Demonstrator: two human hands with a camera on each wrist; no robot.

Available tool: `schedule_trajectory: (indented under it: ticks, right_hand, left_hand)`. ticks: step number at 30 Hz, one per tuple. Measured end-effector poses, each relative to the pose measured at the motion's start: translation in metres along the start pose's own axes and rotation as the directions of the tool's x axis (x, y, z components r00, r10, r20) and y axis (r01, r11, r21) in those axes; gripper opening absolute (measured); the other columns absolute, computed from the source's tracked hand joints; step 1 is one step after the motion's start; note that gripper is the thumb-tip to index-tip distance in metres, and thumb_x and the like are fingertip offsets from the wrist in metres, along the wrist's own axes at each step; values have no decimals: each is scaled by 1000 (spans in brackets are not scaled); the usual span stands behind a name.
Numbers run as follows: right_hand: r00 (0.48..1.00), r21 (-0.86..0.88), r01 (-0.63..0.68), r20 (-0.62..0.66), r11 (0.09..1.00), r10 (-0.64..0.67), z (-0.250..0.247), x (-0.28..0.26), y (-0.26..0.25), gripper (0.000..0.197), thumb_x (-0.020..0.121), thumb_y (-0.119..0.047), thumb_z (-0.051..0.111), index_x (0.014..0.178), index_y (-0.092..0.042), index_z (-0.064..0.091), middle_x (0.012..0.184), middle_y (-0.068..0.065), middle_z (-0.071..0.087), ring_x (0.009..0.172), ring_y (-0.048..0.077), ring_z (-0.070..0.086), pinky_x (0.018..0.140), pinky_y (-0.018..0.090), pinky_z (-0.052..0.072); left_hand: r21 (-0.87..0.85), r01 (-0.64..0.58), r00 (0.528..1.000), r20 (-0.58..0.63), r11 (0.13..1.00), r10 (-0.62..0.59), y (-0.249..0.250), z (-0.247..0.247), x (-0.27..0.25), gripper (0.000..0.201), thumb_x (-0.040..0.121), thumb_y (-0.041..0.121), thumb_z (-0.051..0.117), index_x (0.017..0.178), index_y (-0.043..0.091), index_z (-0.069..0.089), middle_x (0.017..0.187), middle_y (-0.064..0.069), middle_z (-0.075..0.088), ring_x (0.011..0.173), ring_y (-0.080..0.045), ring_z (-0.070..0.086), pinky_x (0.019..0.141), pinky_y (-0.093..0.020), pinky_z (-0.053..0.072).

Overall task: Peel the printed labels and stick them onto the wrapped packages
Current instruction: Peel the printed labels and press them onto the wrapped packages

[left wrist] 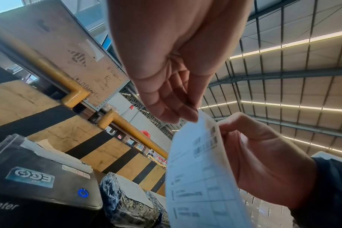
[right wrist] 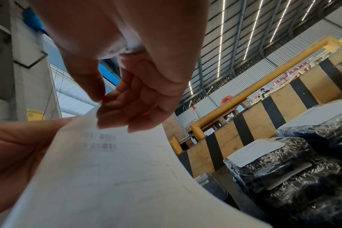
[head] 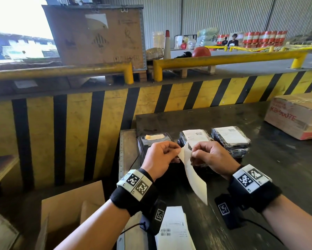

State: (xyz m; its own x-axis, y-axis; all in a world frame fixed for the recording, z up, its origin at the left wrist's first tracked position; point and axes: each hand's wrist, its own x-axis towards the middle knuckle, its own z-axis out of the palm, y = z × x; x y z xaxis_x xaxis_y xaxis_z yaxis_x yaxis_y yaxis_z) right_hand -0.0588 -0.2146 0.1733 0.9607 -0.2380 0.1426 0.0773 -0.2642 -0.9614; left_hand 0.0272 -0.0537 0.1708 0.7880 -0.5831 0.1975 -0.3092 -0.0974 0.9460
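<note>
Nearest us, our left hand [head: 160, 158] and right hand [head: 210, 156] meet above the dark table [head: 278, 168], each pinching the top edge of a printed label [head: 193, 172] between thumb and curled fingertips; the sheet hangs down between our wrists, its print facing the right hand. Just beyond lie two wrapped packages [head: 231, 139] in black film, side by side, each already bearing a white label. To their left sits the black printer [left wrist: 39, 182], its blue light glowing. More printed labels [head: 173, 230] lie on the table under our left wrist. A cardboard box [head: 296, 114] rests far right.
</note>
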Motion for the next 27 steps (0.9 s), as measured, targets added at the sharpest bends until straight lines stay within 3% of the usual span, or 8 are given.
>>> schedule_trajectory:
  ticks: [3,6,10,15,20,24,27]
  right_hand:
    - [1000,53,-2,-31,999,4,7,-1,2,11,90,-6,57,83,-2,63,74,10,70,67,12,68,73,29,55]
    - [1000,51,17,-25,999,-16,16,-1,3,10,86,-12,64,87,-2,64,75,10,70,69,15,68,73,30,55]
    - [997,89,41,-61,995,-35,25,1,7,12,81,-8,69,87,1,64,77,14,69,65,14,67,67,25,56]
    - [993,88,39,-115,995,-28,30,3,12,10,79,-5,71,87,-2,66,77,16,70,68,19,66,72,31,56]
    - [983,27,45,-179,999,-40,30,5,19,9,77,-3,73,83,-7,69,72,8,71,63,13,67,68,24,56]
    - [965,35,4,-262,999,5,23,1,34,11,75,2,73,85,-3,69,64,1,70,56,9,65,58,15,53]
    - [949,80,-63,-305,995,85,12,-9,50,11,75,3,72,83,-4,68,72,7,69,60,12,65,57,12,54]
  left_hand:
    - [12,-12,1000,-18,1000,12,-1,-1,0,12,89,7,63,97,7,71,91,-12,72,77,-25,69,79,-35,59]
    - [60,-49,998,-28,997,51,-1,-2,-3,12,89,10,63,98,10,71,92,-7,72,80,-23,70,76,-28,59]
    - [82,-74,996,-38,994,77,-2,-7,-6,12,89,11,62,97,12,71,90,-5,72,79,-20,70,75,-28,59]
    - [154,-103,991,-67,983,114,-10,-13,-8,13,90,8,61,99,11,71,87,-8,71,70,-17,68,77,-31,59]
    - [240,-126,986,-75,962,148,-20,-20,-12,15,91,9,60,102,12,69,89,-2,70,69,-10,66,75,-23,58]
    - [321,-91,989,-78,943,122,-36,-29,-15,18,93,11,57,107,12,68,91,2,67,67,-4,64,70,-16,56]
    - [345,-44,992,-100,938,83,-51,-35,-19,20,93,10,56,109,10,68,91,1,67,66,-4,63,69,-15,54]
